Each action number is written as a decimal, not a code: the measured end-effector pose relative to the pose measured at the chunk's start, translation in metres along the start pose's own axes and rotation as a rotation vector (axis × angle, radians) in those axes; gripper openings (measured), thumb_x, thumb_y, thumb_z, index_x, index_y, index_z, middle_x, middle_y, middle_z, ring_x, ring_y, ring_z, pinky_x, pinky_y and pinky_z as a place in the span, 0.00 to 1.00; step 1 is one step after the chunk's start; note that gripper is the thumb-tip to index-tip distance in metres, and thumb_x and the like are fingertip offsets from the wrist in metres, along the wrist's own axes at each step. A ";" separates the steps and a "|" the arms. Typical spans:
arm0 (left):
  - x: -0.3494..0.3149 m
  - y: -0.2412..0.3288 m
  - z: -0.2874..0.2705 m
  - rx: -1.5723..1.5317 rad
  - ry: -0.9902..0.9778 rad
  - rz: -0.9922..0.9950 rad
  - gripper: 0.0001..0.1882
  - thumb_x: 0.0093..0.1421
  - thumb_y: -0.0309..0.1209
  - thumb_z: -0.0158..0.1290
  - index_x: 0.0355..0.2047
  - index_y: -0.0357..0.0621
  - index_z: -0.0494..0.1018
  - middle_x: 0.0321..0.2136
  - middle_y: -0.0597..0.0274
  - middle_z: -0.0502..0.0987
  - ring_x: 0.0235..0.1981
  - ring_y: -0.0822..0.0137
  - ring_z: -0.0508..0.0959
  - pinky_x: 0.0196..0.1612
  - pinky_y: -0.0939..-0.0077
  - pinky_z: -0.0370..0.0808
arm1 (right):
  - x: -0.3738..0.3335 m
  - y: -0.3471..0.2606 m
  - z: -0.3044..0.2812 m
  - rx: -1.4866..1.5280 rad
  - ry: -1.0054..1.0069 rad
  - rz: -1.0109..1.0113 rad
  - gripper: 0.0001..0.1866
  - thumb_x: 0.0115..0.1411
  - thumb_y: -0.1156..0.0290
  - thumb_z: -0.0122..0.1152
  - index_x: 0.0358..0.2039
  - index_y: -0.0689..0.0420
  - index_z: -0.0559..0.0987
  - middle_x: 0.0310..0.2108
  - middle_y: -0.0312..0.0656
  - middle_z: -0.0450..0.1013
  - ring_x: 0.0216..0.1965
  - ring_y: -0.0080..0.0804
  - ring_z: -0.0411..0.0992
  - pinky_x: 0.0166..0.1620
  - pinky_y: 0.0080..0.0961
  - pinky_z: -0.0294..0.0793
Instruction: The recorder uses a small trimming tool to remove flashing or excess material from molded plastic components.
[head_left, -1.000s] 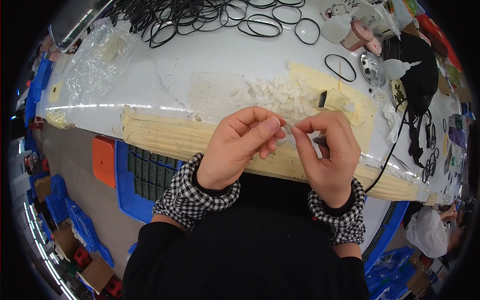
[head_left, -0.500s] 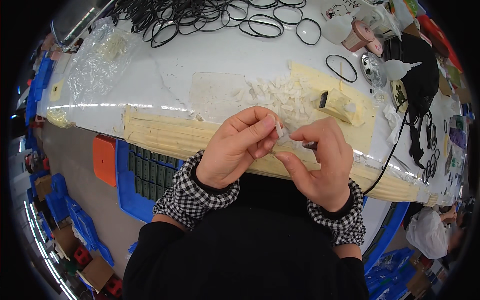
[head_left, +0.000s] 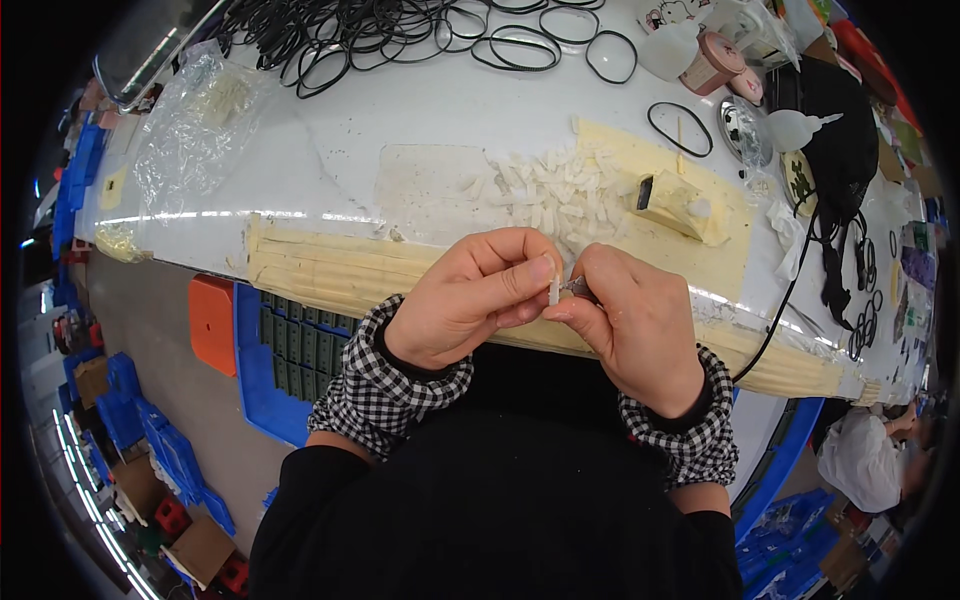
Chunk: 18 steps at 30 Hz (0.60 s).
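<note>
My left hand [head_left: 478, 292] pinches a small whitish strip [head_left: 554, 291] upright between thumb and fingers. Close against it, my right hand [head_left: 640, 325] grips a small dark metallic tool [head_left: 580, 287], mostly covered by its fingers; its exact kind cannot be made out. Both hands meet above the table's near edge. Just beyond them lies a loose pile of similar whitish translucent pieces [head_left: 565, 195], partly on a yellow sheet [head_left: 725, 265]. A yellow-wrapped block [head_left: 682, 212] with a dark end sits right of the pile.
Black rubber belts [head_left: 380, 40] heap at the back, and one loop [head_left: 680, 130] lies apart. A clear plastic bag [head_left: 195, 125] is at the left. Pink tubs [head_left: 712, 62] and a black bag [head_left: 840, 140] crowd the right. Below stand an orange stool [head_left: 213, 325] and a blue crate [head_left: 262, 400].
My right hand has moved left and closed in on my left hand, bringing the dark tool up against the whitish strip. My left hand still holds the strip.
</note>
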<state>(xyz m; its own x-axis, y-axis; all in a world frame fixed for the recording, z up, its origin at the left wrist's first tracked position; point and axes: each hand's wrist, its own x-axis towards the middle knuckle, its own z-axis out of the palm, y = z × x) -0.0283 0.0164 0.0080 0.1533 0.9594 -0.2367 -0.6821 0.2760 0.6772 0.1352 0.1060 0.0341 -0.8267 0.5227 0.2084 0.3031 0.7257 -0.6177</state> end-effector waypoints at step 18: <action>-0.002 0.006 -0.002 0.134 0.005 -0.008 0.11 0.64 0.35 0.48 0.28 0.41 0.68 0.25 0.72 0.66 0.21 0.84 0.60 0.23 0.89 0.56 | -0.001 -0.004 -0.003 0.021 -0.109 0.004 0.17 0.56 0.53 0.57 0.27 0.54 0.69 0.20 0.37 0.68 0.23 0.37 0.71 0.24 0.30 0.68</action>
<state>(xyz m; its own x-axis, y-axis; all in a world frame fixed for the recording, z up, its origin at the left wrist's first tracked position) -0.0344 0.0159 0.0108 0.1545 0.9569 -0.2457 -0.5789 0.2892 0.7624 0.1362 0.1043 0.0389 -0.8726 0.4728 0.1226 0.2975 0.7135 -0.6343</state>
